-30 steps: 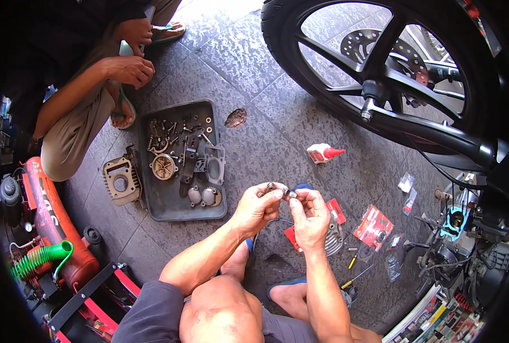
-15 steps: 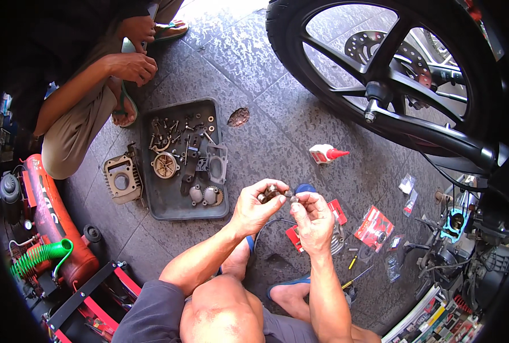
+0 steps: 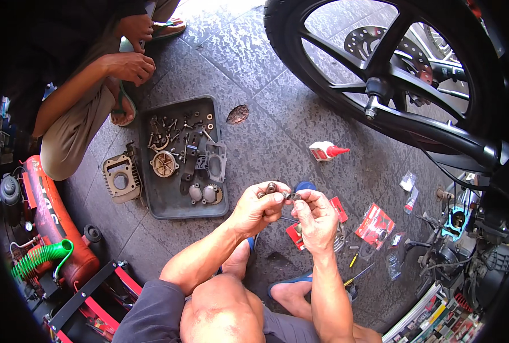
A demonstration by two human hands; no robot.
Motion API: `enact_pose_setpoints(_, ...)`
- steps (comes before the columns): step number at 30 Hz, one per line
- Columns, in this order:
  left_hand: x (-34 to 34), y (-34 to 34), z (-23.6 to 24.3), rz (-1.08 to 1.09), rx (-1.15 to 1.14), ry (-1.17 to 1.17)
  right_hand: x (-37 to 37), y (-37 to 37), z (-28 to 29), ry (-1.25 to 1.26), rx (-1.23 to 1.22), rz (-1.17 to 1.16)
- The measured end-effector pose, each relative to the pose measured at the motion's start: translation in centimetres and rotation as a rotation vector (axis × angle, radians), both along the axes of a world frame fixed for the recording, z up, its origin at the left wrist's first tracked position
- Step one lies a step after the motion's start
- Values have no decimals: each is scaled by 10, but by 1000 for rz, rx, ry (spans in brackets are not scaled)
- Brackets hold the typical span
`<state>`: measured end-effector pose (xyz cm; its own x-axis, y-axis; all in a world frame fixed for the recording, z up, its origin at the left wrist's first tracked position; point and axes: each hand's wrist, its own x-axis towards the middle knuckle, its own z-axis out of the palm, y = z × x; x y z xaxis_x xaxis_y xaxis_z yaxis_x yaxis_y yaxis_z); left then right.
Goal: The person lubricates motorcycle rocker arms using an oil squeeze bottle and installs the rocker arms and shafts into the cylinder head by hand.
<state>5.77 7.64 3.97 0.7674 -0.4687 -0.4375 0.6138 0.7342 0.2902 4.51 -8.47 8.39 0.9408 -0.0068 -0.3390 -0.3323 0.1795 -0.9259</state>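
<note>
Left hand: fingers curled and closed, thumb pressing inward, gripping dark metal pieces partly covered by the fingers
Right hand: thumb and fingertips drawn together in a pinch on a small metal part; its exact kind is too small to tell
Between the hands: the small metal part sits where the two sets of fingertips nearly meet, above the stone-tiled floor
Left of the hands: a black tray with bolts, washers, a round ribbed disc and a flat grey gasket; just past its far side, a finned cylinder block
Beyond the right hand: a white bottle with a red nozzle, lying on its side
Under and beside the right hand: red packaging, partly hidden
Right of the hands: a clear and red packet, then an engine with a light-blue gasket face
Nearer the body, right side: a screwdriver
Far right, beyond the hands: a black spoked wheel
Far left of the hands: a red tank with a green coiled hose
Upper left, well apart: another person's hand, over a bent knee
</note>
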Motion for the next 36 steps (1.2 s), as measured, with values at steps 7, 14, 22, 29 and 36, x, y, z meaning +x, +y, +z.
enact_pose_setpoints(7, 2, -1, 0, 21, -54, -1, -2, 1, 8, -1, -45, 7)
enact_pose_setpoints(14, 0, -4, 7, 19, 123, -56, 0, 3, 9, -294, -485, 73)
enact_pose_setpoints(22, -1, -7, 9, 0, 166, -91, 3, 2, 27, -342, -625, 121)
enact_pose_setpoints(29, 1, -9, 13, 7, 75, -33, 2, 1, 34, -410, -665, 155)
enact_pose_setpoints(36, 0, -8, 12, -3, 152, -79, 2, -1, 31, -409, -693, 167)
